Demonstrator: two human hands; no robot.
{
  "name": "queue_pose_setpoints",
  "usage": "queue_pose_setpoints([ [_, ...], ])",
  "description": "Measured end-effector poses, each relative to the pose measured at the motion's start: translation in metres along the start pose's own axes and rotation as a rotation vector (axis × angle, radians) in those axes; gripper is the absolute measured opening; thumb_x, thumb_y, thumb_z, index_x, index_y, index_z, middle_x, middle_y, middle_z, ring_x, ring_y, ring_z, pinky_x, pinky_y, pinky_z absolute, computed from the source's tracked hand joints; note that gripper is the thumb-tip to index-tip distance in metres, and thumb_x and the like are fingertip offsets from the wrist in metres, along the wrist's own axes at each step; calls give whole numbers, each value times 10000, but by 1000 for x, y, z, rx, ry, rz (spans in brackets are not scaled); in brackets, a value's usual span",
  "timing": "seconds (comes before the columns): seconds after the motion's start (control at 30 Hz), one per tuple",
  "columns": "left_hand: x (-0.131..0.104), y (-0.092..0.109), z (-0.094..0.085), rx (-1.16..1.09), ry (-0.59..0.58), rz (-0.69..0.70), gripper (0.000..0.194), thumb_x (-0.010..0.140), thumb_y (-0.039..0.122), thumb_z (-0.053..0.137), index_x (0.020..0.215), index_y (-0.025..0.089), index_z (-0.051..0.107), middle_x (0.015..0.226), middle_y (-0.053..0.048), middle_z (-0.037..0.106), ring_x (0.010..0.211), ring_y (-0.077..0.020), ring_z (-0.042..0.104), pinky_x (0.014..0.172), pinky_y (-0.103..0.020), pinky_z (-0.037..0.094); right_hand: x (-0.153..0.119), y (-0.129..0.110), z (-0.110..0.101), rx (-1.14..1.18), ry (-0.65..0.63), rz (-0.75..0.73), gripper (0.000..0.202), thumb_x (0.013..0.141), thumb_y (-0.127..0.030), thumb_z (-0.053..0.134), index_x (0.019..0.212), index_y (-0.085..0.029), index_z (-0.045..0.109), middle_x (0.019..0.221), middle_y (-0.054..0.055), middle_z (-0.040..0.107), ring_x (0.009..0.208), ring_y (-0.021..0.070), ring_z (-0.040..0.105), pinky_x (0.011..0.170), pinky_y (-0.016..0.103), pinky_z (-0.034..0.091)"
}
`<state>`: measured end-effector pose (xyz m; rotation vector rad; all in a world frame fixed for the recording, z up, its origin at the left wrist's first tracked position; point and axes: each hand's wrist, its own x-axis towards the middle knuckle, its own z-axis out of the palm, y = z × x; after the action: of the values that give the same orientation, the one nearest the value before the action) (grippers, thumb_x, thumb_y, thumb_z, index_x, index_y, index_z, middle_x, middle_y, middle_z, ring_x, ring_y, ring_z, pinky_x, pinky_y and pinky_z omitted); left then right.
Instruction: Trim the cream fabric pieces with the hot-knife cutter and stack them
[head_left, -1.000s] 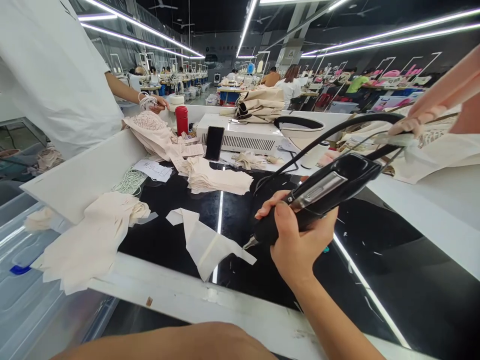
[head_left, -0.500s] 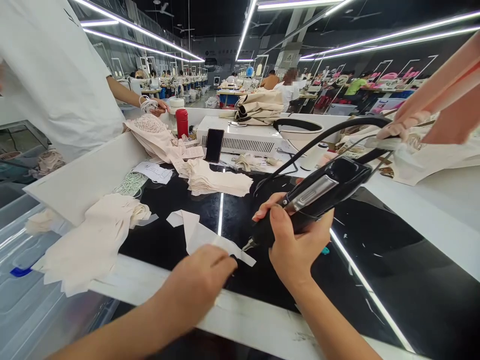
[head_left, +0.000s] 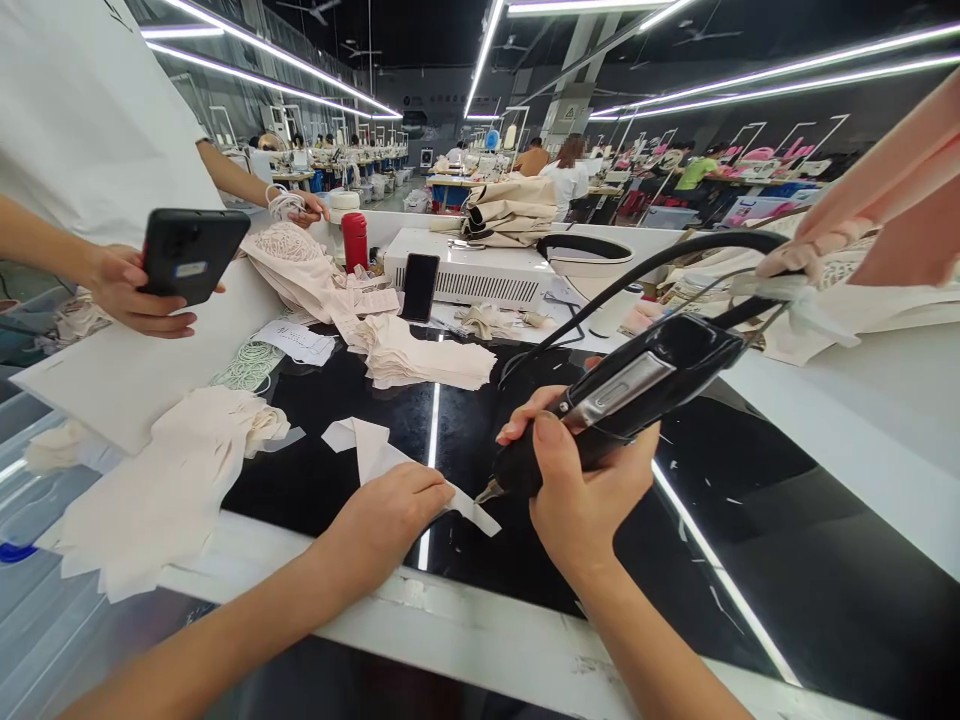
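My right hand (head_left: 581, 470) is wrapped round a black handheld tool (head_left: 622, 390) with a silver plate and a thin metal tip. The tip touches or nearly touches a pale fabric strip (head_left: 371, 447) on the glossy black tabletop (head_left: 300, 490). Over that strip lies my left hand (head_left: 394, 515), knuckles up; its fingertips are hidden, so whether they pinch the fabric does not show. Behind the strip is a stack of cut pale pieces (head_left: 427, 355). A larger pile of pale pieces (head_left: 165, 480) spreads over the table's left edge.
At the left a person in white holds a black phone (head_left: 193, 255). Another phone (head_left: 418, 288) leans against a white vented box (head_left: 465, 275), near a red bottle (head_left: 355, 242). The tool's thick black cable (head_left: 660, 255) arches up to pink fabric (head_left: 885, 180) at the right.
My left hand has moved left and slightly up along the strip. The other person's hand with a phone has come into view at the left. My right hand keeps its grip on the tool.
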<state>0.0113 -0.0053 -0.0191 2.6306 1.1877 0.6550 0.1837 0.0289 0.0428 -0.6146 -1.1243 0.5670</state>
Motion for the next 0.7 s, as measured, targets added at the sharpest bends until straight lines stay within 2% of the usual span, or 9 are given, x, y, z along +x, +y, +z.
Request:
queue_pose_setpoints([
  [0.17,-7,0,-3,42,8,62,429,963,-36,454,1283,212,594,1212,-60,668,1110,-204,664,915,-333,597,-3,-5,6,-34,38,25,343,788,-143,724,1012,-270,497,752,-94,661,510,95,610,502,237,547],
  [0.3,-11,-1,-1,138,36,96,436,955,-18,438,1314,196,564,1235,-98,649,1121,-244,661,878,-363,609,-4,-6,9,-31,-3,23,325,786,-164,722,992,-267,493,731,-102,632,509,84,595,503,223,538],
  [0.47,-7,10,0,232,10,109,243,992,144,578,1227,207,577,1215,-109,646,1071,-248,668,829,-335,608,-3,-6,5,-21,25,19,337,776,-161,738,991,-271,502,757,-96,670,513,96,618,506,241,562],
  [0.57,-3,13,2,263,26,102,255,976,227,664,1212,181,578,1207,-127,650,1071,-265,673,848,-356,609,-2,-4,3,-1,11,22,333,787,-176,753,996,-272,513,762,-92,679,520,99,622,509,247,567],
  [0.7,-3,14,5,259,69,107,306,975,306,688,1227,173,578,1227,-139,652,1100,-272,675,884,-365,605,-2,-4,1,-15,7,21,334,795,-218,776,1016,-267,530,775,-83,682,525,105,631,517,260,573],
])
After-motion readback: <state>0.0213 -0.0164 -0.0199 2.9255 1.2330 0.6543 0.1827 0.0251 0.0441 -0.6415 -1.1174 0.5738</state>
